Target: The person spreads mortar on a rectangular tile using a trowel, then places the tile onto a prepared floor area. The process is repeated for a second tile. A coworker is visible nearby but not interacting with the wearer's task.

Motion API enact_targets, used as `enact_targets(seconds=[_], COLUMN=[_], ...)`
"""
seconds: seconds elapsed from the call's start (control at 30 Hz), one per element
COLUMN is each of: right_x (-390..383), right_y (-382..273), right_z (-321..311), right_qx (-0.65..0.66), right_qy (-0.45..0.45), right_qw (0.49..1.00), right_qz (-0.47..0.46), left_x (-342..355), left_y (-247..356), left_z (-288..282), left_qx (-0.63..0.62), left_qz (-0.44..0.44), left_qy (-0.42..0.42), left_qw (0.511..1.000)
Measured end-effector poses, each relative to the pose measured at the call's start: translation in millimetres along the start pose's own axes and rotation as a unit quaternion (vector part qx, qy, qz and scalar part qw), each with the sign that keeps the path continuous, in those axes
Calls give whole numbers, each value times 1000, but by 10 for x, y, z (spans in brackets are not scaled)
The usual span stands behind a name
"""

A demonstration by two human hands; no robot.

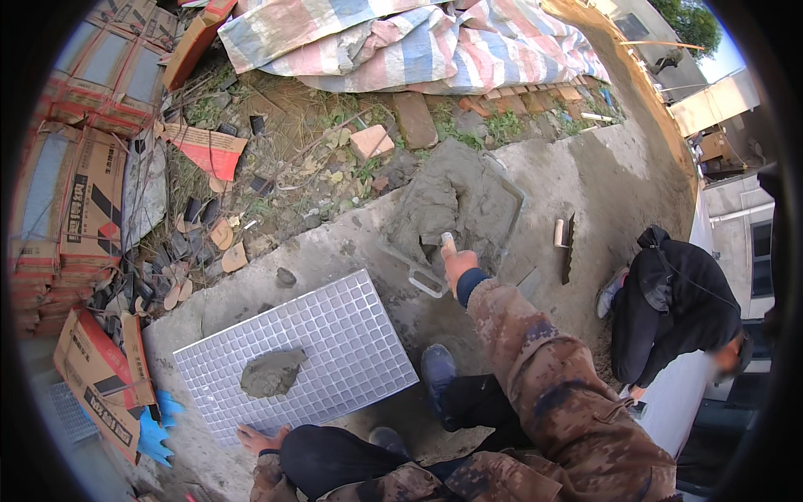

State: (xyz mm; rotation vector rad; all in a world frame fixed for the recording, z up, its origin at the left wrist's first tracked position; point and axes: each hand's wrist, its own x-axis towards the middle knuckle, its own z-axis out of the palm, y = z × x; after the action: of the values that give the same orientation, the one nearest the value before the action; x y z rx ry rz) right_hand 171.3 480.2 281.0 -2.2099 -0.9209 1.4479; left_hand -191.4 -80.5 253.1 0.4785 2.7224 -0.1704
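Note:
My right hand (458, 266) is closed round the pale handle of a trowel (447, 240). Its blade is mostly hidden in wet grey mortar, which is heaped in a shallow tub (520, 209) with a loop handle at its near corner. To the left lies a large tile (351, 322), its gridded back facing up. One lump of mortar (273, 373) sits left of the tile's middle. At the tile's near left corner, my left hand (263, 440) grips the edge, its fingers partly hidden.
A notched trowel (567, 249) lies right of the tub. At the right a person (673, 305) in dark clothes crouches. Cardboard tile boxes (88, 192) are stacked at the left, near an opened carton (104, 376). Bricks and rubble lie before a striped tarp (418, 46).

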Motion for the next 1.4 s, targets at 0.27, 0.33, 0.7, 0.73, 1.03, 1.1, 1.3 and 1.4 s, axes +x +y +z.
enact_targets(seconds=[0.27, 0.33, 0.7, 0.73, 1.03, 1.1, 1.3, 1.4], right_x=[156, 128, 93, 72, -309, -465, -1218, -1585], right_y=[143, 265, 390, 337, -446, -539, -697, -668], right_z=[-91, -89, -270, -279, -833, -907, -772, -508], right_qx=[21, 36, 5, -13, -109, -128, -214, -271], right_qy=[7, 19, 38, 53, 51, 10, -140, -158], right_qw=[999, 997, 981, 978, 931, 932, 828, 709], right_qz=[-30, -60, -192, -203, -344, -338, -499, -631], left_x=[-1, 7, 81, 84, 69, 39, -180, -240], left_y=[65, 58, 8, 5, 20, 66, 303, 399], left_z=[-66, -67, -11, -5, 57, -1, -269, -395], left_qx=[-2, -10, 30, 25, 30, -2, -70, -85], left_qz=[0, 3, -27, -23, 3, -22, -15, -14], left_qy=[-18, -16, -39, -38, 11, -30, -22, -23], left_qw=[1000, 1000, 998, 999, 1000, 999, 997, 996])
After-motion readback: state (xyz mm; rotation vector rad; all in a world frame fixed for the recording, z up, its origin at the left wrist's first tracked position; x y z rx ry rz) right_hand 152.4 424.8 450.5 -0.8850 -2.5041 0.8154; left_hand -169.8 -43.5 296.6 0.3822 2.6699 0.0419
